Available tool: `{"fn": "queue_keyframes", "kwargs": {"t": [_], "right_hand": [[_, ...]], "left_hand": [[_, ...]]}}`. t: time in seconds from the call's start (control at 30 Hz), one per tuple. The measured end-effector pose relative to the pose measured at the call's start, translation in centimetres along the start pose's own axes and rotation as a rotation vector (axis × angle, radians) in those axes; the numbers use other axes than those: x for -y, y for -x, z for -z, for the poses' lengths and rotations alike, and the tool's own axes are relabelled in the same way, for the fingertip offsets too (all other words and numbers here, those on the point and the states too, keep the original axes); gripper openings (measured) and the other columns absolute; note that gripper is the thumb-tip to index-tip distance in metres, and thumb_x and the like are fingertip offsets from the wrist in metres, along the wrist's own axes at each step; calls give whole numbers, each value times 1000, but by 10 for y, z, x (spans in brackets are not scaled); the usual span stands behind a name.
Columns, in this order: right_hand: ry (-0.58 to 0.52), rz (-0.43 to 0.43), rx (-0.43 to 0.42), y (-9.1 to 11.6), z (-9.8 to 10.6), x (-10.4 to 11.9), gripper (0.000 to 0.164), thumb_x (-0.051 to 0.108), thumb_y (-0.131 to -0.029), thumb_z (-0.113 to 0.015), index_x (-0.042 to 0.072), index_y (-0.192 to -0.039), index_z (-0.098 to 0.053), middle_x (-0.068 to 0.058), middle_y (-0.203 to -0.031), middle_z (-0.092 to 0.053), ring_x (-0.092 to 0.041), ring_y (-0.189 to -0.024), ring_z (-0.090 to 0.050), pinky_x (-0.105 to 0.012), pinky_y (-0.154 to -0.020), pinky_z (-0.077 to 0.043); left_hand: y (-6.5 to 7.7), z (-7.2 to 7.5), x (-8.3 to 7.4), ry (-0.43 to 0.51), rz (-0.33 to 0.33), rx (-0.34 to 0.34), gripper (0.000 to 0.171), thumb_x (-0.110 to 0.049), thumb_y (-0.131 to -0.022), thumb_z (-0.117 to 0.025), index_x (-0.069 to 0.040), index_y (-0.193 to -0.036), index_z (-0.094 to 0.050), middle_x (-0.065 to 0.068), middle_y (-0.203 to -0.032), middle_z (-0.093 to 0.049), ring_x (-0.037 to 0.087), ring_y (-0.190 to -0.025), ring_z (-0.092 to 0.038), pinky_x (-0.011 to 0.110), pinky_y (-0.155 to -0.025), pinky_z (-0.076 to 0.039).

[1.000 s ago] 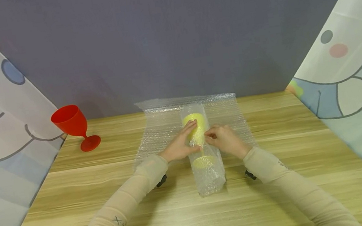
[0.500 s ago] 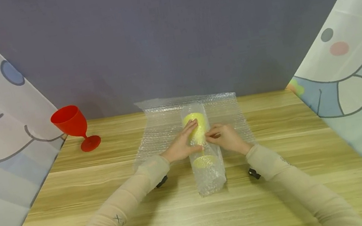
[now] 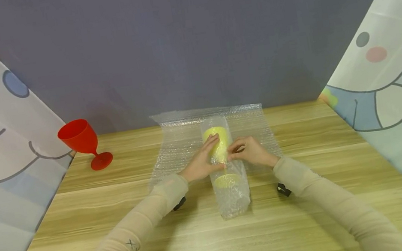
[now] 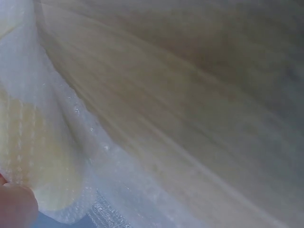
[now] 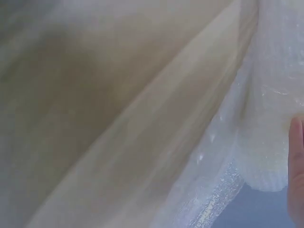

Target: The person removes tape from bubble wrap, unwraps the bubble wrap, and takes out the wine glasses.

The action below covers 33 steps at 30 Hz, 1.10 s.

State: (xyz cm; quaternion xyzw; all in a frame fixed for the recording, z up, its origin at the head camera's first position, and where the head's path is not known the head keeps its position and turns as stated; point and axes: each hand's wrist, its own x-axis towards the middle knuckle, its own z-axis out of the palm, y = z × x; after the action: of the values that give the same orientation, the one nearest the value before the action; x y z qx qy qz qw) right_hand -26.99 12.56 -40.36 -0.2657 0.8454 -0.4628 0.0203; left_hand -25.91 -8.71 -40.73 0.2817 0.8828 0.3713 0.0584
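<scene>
In the head view a yellow goblet [image 3: 219, 143] lies rolled in clear bubble wrap [image 3: 234, 205], its bowl toward the back wall and its round foot nearer the front. The unrolled part of the wrap spreads flat behind and to both sides. My left hand [image 3: 201, 162] rests on the roll from the left, fingers spread and fairly straight over the bowl, thumb near the stem. At the roll's right side my right hand [image 3: 251, 151] pinches the wrap between bent fingers and thumb. Both wrist views show the wrapped goblet at one edge, with a fingertip [image 4: 18, 204] against it on the left.
A red goblet [image 3: 84, 138] stands at the back left of the wooden table [image 3: 211, 249]. A dark grey wall [image 3: 189, 45] rises behind the table. Cartoon-printed cloths [image 3: 382, 85] close off both sides.
The right hand has shifted very slightly while pinching at the roll's right side. The left hand, the roll and the red goblet have stayed in place.
</scene>
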Motion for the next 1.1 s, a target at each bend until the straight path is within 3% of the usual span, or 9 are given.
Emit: {"fn": "queue_keyframes", "kwargs": {"t": [0.23, 0.63, 0.87, 1.1], "right_hand": [[-57, -11, 23, 0, 2, -5, 21, 11, -76, -73, 0, -94, -71, -13, -100, -66, -22, -91, -63, -23, -78, -55], [-77, 109, 0, 0, 0, -11, 14, 13, -81, -69, 3, -90, -73, -7, -92, -67, -15, -85, -61, -25, -74, -56], [-87, 13, 4, 1, -2, -10, 15, 10, -82, -67, 0, -93, -71, -14, -97, -66, -25, -91, -62, -27, -80, -55], [-110, -50, -5, 10, 5, 24, 16, 1, -84, -63, -7, -97, -68, -21, -100, -66, -32, -95, -61, -39, -88, -52]], "left_hand": [[0, -2, 2, 8, -4, 0, 91, -38, -77, -70, -19, -148, -15, -2, -155, -2, 16, -142, -2, 57, -109, -15], [0, -2, 2, 18, 2, -1, 91, -39, -77, -70, -19, -148, -15, -2, -155, -1, 16, -142, -1, 57, -110, -14], [1, -4, 3, 34, -1, -1, 93, -39, -77, -71, -20, -148, -14, -4, -155, -1, 14, -142, 0, 56, -110, -15], [-2, -6, 5, 34, -8, -8, 92, -38, -77, -71, -20, -148, -14, -5, -155, -1, 13, -142, 1, 55, -111, -15]]}}
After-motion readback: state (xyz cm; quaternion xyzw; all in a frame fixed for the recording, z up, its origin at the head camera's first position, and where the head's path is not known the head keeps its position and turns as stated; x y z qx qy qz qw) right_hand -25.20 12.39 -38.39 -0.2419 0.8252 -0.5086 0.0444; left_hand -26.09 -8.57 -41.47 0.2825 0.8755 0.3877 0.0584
